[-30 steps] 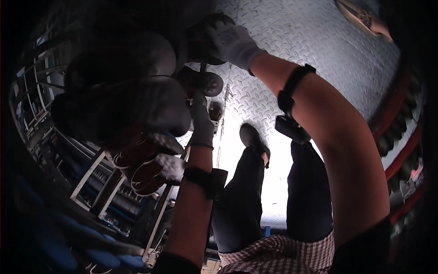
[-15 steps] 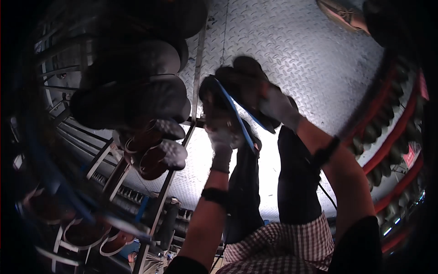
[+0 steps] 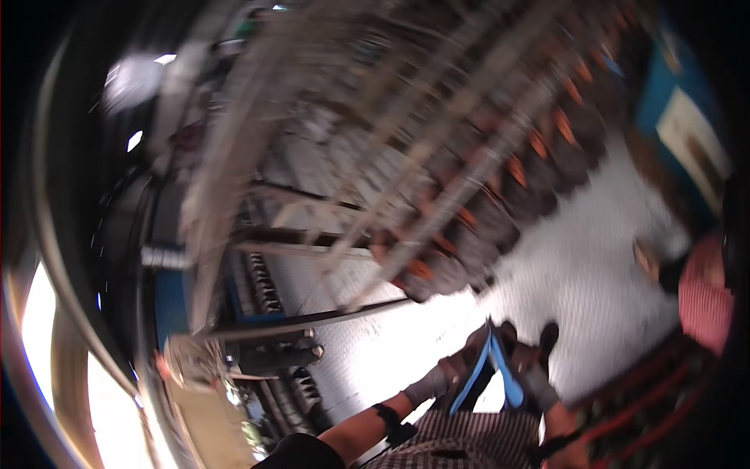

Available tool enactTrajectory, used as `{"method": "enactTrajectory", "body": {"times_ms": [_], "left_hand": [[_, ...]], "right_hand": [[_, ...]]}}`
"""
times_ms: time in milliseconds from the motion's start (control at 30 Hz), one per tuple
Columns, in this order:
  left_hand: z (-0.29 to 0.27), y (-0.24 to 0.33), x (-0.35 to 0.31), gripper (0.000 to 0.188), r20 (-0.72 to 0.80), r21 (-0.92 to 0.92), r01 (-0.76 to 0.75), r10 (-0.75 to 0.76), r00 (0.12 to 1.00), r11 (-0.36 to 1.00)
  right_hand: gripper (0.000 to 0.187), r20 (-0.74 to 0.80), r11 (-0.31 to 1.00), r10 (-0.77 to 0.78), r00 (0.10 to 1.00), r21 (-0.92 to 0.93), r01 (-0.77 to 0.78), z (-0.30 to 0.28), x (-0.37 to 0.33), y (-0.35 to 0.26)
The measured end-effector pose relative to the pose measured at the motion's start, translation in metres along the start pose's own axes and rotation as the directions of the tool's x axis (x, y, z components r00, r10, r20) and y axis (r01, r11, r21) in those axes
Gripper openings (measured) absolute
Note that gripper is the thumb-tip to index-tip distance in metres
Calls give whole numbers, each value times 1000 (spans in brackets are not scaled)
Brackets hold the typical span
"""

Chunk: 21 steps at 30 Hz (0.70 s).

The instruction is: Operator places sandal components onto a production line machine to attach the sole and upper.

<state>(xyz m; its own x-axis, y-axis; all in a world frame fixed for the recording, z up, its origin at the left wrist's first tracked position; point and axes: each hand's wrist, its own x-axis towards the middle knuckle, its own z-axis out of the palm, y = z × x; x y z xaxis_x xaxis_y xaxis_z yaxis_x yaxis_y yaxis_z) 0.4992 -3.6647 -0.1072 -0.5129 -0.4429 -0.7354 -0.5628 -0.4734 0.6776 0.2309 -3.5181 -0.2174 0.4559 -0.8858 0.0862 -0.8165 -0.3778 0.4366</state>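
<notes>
Low in the view, close in front of my checked clothing, both gloved hands hold dark shoes. My left hand [image 3: 434, 381], in a grey glove, is closed round the left dark shoe [image 3: 472, 347]. On the other side, my right hand [image 3: 537, 380] grips the right dark shoe [image 3: 509, 338]. Each shoe shows a bright blue strip along its inner side, and the two blue strips [image 3: 506, 374] spread apart toward me from where they meet at the far end. Blur hides the fingertips and the shoes' finer detail.
A metal rack [image 3: 469, 184] with several brown shoes with orange parts crosses ahead, blurred. Red rails [image 3: 652, 426] run at lower right. A person in a red patterned top [image 3: 703, 301] is at right, another person [image 3: 191, 361] at lower left. Patterned metal floor [image 3: 586, 266] lies between.
The view has swung, bringing the long shoe rack and two people into sight. My hands now appear lower and further right in the picture, still holding the dark shoes.
</notes>
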Motion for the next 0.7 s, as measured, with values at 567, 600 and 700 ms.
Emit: {"method": "enactTrajectory", "body": {"times_ms": [567,600,700], "left_hand": [[-282,-338,-326,30,-926,177,-220,238,292,959],[-294,-371,-339,28,-964,24,-265,93,250,964],[-342,-432,-353,24,-921,-389,-404,-347,175,828]], "right_hand": [[38,9,858,-513,859,-34,513,-170,417,-51],[38,49,839,-543,838,-9,544,-182,435,-61],[39,158,789,-614,774,77,610,-207,498,-90]]}}
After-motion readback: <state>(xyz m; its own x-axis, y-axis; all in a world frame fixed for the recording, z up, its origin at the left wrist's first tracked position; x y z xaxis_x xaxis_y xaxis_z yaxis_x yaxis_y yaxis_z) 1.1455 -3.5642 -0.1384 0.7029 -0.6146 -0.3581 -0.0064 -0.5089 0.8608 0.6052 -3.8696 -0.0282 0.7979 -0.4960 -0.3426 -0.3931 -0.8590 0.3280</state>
